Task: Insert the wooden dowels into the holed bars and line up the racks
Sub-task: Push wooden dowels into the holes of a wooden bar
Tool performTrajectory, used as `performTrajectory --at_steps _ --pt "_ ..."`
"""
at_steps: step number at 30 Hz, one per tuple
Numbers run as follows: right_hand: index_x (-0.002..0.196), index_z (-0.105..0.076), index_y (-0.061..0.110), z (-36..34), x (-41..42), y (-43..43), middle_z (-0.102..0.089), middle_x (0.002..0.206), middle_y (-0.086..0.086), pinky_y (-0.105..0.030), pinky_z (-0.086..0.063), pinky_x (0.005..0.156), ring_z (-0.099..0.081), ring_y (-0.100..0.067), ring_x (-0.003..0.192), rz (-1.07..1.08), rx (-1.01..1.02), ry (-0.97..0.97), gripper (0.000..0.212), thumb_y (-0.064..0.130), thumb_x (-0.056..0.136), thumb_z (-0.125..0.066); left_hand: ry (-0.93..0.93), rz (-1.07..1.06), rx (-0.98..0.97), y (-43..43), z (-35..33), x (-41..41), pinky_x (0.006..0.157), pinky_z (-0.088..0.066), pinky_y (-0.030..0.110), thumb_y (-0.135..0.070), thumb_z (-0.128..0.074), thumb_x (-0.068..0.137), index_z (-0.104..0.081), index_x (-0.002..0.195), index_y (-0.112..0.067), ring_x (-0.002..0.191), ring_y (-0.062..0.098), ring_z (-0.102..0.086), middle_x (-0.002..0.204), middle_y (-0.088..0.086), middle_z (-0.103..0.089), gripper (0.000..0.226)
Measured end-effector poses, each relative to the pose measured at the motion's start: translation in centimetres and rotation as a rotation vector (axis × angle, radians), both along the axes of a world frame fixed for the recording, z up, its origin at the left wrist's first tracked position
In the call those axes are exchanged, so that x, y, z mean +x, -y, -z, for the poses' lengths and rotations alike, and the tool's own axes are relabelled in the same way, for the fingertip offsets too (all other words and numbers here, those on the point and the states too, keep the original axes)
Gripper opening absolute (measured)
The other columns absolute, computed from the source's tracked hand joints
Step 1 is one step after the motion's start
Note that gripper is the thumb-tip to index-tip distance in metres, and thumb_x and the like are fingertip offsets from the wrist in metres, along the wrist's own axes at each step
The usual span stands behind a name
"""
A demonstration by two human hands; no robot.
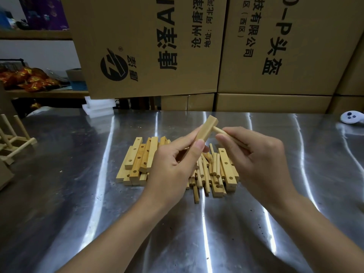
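Note:
My left hand (175, 164) grips a pale wooden bar (207, 128), tilted up and to the right above the pile. My right hand (254, 154) pinches a wooden dowel (219, 131) whose tip meets the side of that bar near its top end. Below the hands, a stack of holed bars (137, 160) lies on the metal table (78, 194). Loose dowels (204, 172) are heaped to its right, with two more holed bars (226, 166) beside them. Part of the pile is hidden behind my left hand.
Assembled racks (13, 138) with upright dowels stand at the table's left edge. Large cardboard boxes (197, 46) wall off the back. White foam pieces (98, 107) sit at the back left, and a white controller (351, 118) lies at the far right.

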State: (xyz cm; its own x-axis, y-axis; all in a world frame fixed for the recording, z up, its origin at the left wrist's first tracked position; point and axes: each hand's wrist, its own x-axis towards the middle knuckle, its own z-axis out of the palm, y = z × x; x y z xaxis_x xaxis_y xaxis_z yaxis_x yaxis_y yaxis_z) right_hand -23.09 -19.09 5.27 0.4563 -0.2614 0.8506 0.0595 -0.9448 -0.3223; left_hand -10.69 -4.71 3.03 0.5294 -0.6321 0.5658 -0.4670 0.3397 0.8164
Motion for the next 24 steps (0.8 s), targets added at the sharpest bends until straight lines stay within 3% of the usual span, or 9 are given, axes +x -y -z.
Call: performTrajectory --at_steps 2,4,8,10,12,14,17,20,24 --pt "0.099 -0.08 0.019 -0.2 -0.2 -0.4 -0.061 0.061 0.008 -0.021 -0.039 0.051 -0.056 -0.013 0.056 -0.017 0.042 -0.01 0.017 0.026 0.106 -0.066 0.046 -0.034 0.002 -0.1 -0.1 -0.2 0.051 -0.04 0.023 -0.03 -0.056 0.11 -0.061 0.15 -0.03 0.059 0.006 -0.048 0.088 -0.003 -0.07 0.04" --pt "0.089 -0.08 0.023 -0.4 -0.2 -0.7 -0.059 0.055 0.004 -0.019 -0.037 0.05 -0.052 -0.01 0.05 -0.089 0.226 -0.047 0.023 0.031 0.105 -0.066 0.106 -0.073 0.018 -0.3 -0.3 -0.2 0.054 -0.041 0.025 -0.031 -0.057 0.109 -0.06 0.151 -0.03 0.062 0.006 -0.05 0.09 0.0 -0.069 0.041" --pt "0.08 -0.076 0.013 -1.8 -0.6 -0.7 -0.025 0.054 0.01 -0.015 -0.025 0.037 -0.022 -0.006 0.044 -0.567 1.15 -0.178 0.034 0.037 0.101 -0.066 0.241 -0.144 0.067 -0.7 -0.8 -0.2 0.061 -0.041 0.022 -0.029 -0.057 0.11 -0.058 0.152 -0.032 0.07 0.011 -0.052 0.087 0.003 -0.064 0.042" --pt "0.083 -0.078 0.013 -2.1 -0.7 -0.2 -0.02 0.058 0.009 -0.016 -0.022 0.036 -0.018 -0.006 0.044 -0.626 1.249 -0.235 0.032 0.037 0.1 -0.066 0.233 -0.155 0.064 -0.7 -0.7 -0.3 0.061 -0.04 0.019 -0.031 -0.057 0.109 -0.058 0.152 -0.033 0.069 0.009 -0.052 0.087 -0.002 -0.064 0.043" --pt "0.089 -0.081 0.016 -1.9 -0.7 -0.1 -0.03 0.055 0.011 -0.02 -0.028 0.042 -0.027 -0.007 0.044 -0.525 1.041 -0.253 0.032 0.04 0.102 -0.065 0.157 -0.099 0.074 -0.4 -0.6 -0.6 0.058 -0.039 0.019 -0.034 -0.055 0.109 -0.055 0.154 -0.037 0.065 0.005 -0.05 0.09 -0.009 -0.065 0.045" --pt "0.095 -0.081 0.024 -1.1 -0.6 0.0 -0.053 0.055 0.014 -0.021 -0.038 0.052 -0.047 -0.004 0.049 -0.274 0.562 -0.197 0.025 0.04 0.105 -0.064 0.069 0.014 0.119 -0.2 -0.6 -0.6 0.054 -0.04 0.02 -0.034 -0.052 0.111 -0.046 0.156 -0.048 0.061 0.007 -0.05 0.092 -0.015 -0.064 0.048" --pt "0.098 -0.073 0.026 -0.5 -0.6 0.2 -0.061 0.066 0.014 -0.028 -0.047 0.055 -0.056 -0.008 0.058 -0.025 0.015 -0.175 0.02 0.039 0.108 -0.06 -0.108 0.197 0.169 -0.8 -1.3 0.1 0.043 -0.04 0.028 -0.025 -0.048 0.113 -0.042 0.154 -0.059 0.054 0.02 -0.05 0.089 -0.005 -0.062 0.053" --pt "0.095 -0.069 0.023 -0.2 -0.4 0.3 -0.056 0.07 0.011 -0.042 -0.048 0.056 -0.053 -0.012 0.061 0.027 -0.154 -0.263 0.032 0.043 0.11 -0.05 -0.216 0.368 0.186 -1.5 -1.9 0.4 0.042 -0.039 0.027 -0.036 -0.044 0.113 -0.04 0.153 -0.063 0.05 0.016 -0.047 0.09 0.005 -0.055 0.048" --pt "0.088 -0.072 0.024 0.5 0.1 -0.6 -0.043 0.057 0.011 -0.023 -0.036 0.054 -0.043 -0.012 0.052 -0.119 -0.007 -0.213 0.027 0.035 0.108 -0.057 -0.273 0.441 0.191 -1.8 -1.8 0.0 0.042 -0.027 0.023 -0.041 -0.048 0.11 -0.039 0.151 -0.067 0.052 0.012 -0.034 0.086 0.003 -0.049 0.05"
